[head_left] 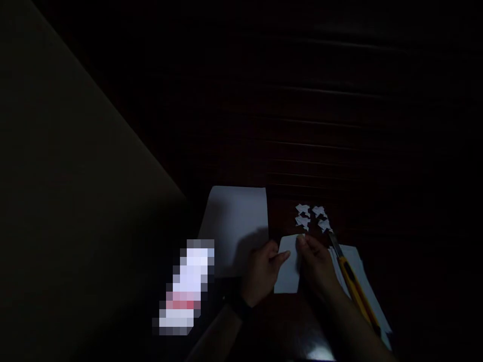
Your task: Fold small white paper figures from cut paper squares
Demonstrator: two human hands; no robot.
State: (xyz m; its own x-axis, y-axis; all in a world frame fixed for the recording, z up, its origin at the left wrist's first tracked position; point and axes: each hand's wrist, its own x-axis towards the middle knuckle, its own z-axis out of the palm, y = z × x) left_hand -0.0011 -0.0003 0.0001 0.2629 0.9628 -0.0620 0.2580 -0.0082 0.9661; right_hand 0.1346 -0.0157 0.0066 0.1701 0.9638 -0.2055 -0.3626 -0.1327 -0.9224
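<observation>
A small white paper sheet [287, 274] is held up over a dark table [304, 327], taken here as clock centre, 12 toward the top of the view. It appears plain, roughly rectangular, taller than wide, with straight edges; finer creases cannot be resolved in dim light. It is gripped at 9 o'clock by the left hand [260, 271], thumb laid across its face, and pinched near its 1 o'clock corner by the right hand [317, 259]. Folded paper shapes [302, 221], four, are seen at 1 o'clock; a larger sheet [236, 216] at 10; a yellow cutter [356, 291], lying over stacked paper [364, 269], toward 4.
</observation>
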